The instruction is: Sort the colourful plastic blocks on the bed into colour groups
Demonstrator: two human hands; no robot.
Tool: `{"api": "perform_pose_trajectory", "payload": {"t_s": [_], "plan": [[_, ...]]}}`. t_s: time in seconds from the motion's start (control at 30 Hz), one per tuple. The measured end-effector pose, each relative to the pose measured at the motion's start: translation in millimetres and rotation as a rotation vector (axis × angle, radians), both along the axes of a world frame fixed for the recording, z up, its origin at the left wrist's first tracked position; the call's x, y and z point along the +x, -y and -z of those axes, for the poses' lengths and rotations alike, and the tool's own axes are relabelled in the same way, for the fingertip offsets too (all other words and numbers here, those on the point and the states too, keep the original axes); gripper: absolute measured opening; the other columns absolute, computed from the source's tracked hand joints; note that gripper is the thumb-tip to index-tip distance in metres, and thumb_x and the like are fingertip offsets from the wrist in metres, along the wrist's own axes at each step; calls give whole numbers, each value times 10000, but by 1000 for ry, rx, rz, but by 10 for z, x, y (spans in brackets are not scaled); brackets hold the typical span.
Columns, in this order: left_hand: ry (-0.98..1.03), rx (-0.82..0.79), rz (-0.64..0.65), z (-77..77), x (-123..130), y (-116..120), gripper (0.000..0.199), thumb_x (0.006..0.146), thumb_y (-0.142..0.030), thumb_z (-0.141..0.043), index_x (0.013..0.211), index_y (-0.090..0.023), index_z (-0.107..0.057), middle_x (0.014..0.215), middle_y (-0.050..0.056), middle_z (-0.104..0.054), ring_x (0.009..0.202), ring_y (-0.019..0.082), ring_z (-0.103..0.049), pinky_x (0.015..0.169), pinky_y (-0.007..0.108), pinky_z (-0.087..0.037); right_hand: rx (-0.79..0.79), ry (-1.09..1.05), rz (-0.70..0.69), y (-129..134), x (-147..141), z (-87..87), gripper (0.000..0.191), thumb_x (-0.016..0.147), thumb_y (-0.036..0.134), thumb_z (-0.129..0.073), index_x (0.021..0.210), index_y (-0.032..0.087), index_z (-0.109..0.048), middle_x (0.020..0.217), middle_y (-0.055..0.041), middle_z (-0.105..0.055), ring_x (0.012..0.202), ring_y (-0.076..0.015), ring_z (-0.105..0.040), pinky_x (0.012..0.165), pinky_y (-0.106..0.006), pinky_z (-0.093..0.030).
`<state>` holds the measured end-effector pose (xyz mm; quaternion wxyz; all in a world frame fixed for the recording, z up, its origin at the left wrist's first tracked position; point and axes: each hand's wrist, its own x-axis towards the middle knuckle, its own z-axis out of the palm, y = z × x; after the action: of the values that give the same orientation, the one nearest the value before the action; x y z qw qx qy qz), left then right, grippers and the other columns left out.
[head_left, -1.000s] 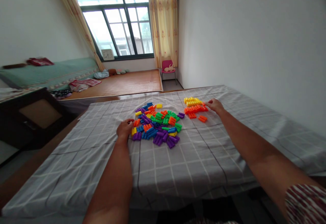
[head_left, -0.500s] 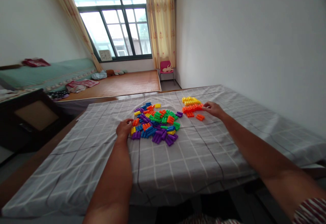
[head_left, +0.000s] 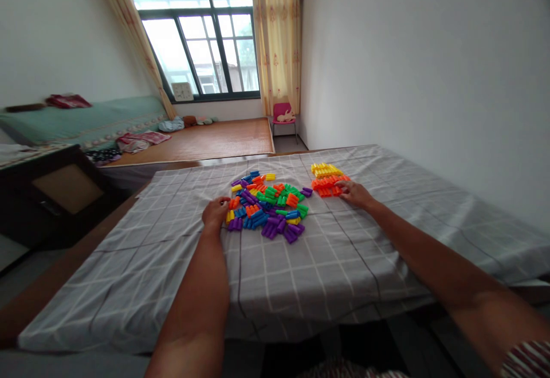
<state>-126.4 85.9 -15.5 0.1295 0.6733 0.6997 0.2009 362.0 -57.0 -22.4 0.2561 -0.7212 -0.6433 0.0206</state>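
A mixed pile of purple, blue, green, orange and yellow plastic pieces (head_left: 268, 203) lies on the grey checked cloth (head_left: 301, 275). At the pile's left edge, my left hand (head_left: 215, 212) has its fingers closed at an orange piece (head_left: 234, 203). To the right of the pile, yellow pieces (head_left: 326, 169) are lined up behind rows of orange pieces (head_left: 327, 184). My right hand (head_left: 356, 193) is at the right end of the front orange row, its fingers pinched on an orange piece there, partly hidden by the fingertips.
A white wall (head_left: 412, 69) runs along the right side. Beyond the table are a low wooden platform (head_left: 215, 140), a pink chair (head_left: 283, 113) and a window. A dark cabinet (head_left: 55, 189) stands at the left.
My right hand has moved down and slightly inward, and the loose orange piece that lay before the rows is now in line with the front orange row. My left hand stays by the pile.
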Motion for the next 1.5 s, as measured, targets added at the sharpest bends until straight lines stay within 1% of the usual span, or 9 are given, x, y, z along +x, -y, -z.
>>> {"api": "perform_pose_trajectory", "payload": {"t_s": [0.3,0.5,0.6,0.77,0.93,1.1,1.23,1.37,1.5], "plan": [[25,10,4,59,5,-5,355,842,-332,-489,1094,-302,-737,1109,7,-742,994,206,-679,745,250,-486,120,47,-50,10,-297,-219,359,780,79,-529,1058,220,-708,1143,-60,-708,1070,-228,-649,1002,-373,-478],[40,6,-1,37,27,29,345,845,-342,-493,1082,-303,-741,1119,15,-737,994,216,-677,743,265,-477,80,11,-454,-432,-1188,-429,322,846,154,-534,1136,192,-668,1140,-69,-693,912,-179,-680,897,-328,-521],[53,-4,-11,27,37,51,339,848,-353,-499,1080,-303,-741,1104,21,-741,976,212,-680,730,264,-469,69,89,-542,-864,-1663,-459,344,847,150,-549,1173,181,-655,1189,-85,-679,1007,-201,-657,957,-353,-488],[89,1,-19,28,47,81,328,850,-335,-507,1076,-295,-743,1096,26,-743,983,206,-676,721,255,-459,-31,220,-438,-1636,-2240,-402,413,846,161,-599,1258,133,-614,1287,-143,-635,1215,-261,-552,1071,-396,-396],[96,9,-15,51,53,83,325,847,-331,-513,1075,-291,-742,1100,26,-742,989,195,-670,729,247,-456,-131,180,-243,-2005,-2456,-290,358,798,242,-696,1148,178,-662,1154,-105,-693,1107,-268,-598,940,-357,-488],[91,20,-23,67,57,77,314,845,-327,-515,1058,-311,-744,1091,11,-744,991,192,-670,757,246,-463,-86,115,-218,-1984,-2412,-321,200,792,261,-680,971,175,-654,981,-78,-705,941,-224,-642,837,-319,-507],[77,8,-28,52,59,74,325,848,-320,-506,1070,-311,-743,1102,11,-742,982,195,-674,752,247,-469,52,-258,-296,-1687,-2125,-425,250,771,322,-688,948,187,-573,924,-51,-679,807,-178,-662,727,-298,-536],[45,4,-13,38,58,60,333,849,-344,-503,1081,-314,-741,1115,10,-738,985,204,-675,738,253,-469,129,-575,-357,-1148,-1466,-497,383,752,444,-686,996,203,-516,929,-43,-666,715,-157,-669,614,-279,-541],[18,14,-12,27,50,36,349,848,-360,-489,1080,-303,-743,1104,20,-740,987,227,-676,732,272,-474,244,-509,-124,-596,-625,-457,434,716,527,-690,954,197,-540,939,-61,-674,686,-163,-655,609,-300,-536]]}}
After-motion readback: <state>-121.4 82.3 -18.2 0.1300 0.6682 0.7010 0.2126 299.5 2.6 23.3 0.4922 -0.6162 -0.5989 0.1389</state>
